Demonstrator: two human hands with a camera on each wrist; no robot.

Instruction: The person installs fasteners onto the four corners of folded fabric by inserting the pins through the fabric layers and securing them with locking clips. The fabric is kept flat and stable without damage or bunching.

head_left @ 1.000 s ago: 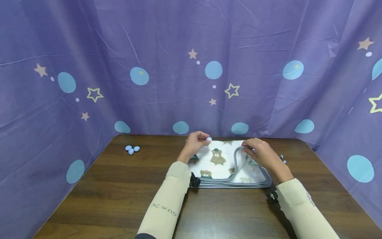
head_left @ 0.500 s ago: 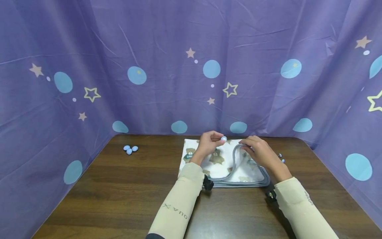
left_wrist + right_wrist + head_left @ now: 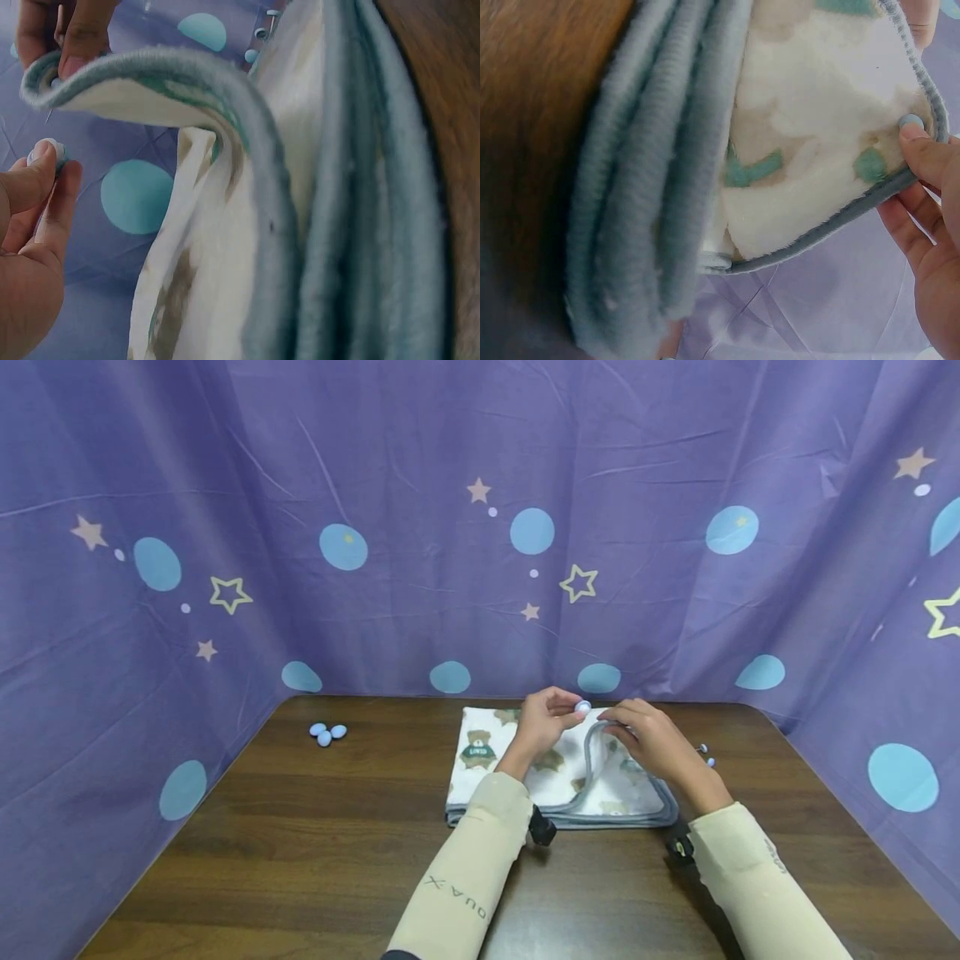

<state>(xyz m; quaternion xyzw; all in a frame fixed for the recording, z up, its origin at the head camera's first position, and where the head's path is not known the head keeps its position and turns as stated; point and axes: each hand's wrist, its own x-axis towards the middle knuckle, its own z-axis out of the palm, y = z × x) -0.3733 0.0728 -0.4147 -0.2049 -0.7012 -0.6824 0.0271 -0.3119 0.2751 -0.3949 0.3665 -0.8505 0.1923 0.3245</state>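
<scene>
A folded white blanket (image 3: 480, 785) with a bear print and grey-blue edging lies at the back of the table. My left hand (image 3: 546, 724) pinches a small round white and light-blue cap (image 3: 46, 152) between thumb and fingers, just left of the lifted corner. With the right hand (image 3: 651, 739) I hold that top-layer corner up, thumb on one face and fingers behind. Under the right thumb sits a small light-blue round piece (image 3: 910, 121) against the cloth; its far side is hidden. In the left wrist view, the cap and the raised edge are apart.
Three light-blue oval pieces (image 3: 324, 738) lie on the wooden table (image 3: 360, 852) at the back left. To the right of the blanket are small pins with round heads (image 3: 710, 762), partly behind the right hand. A purple curtain (image 3: 420, 627) stands behind the table.
My left hand has moved right over the blanket with the cap, coming close to the lifted corner. The right hand keeps its hold there, almost still.
</scene>
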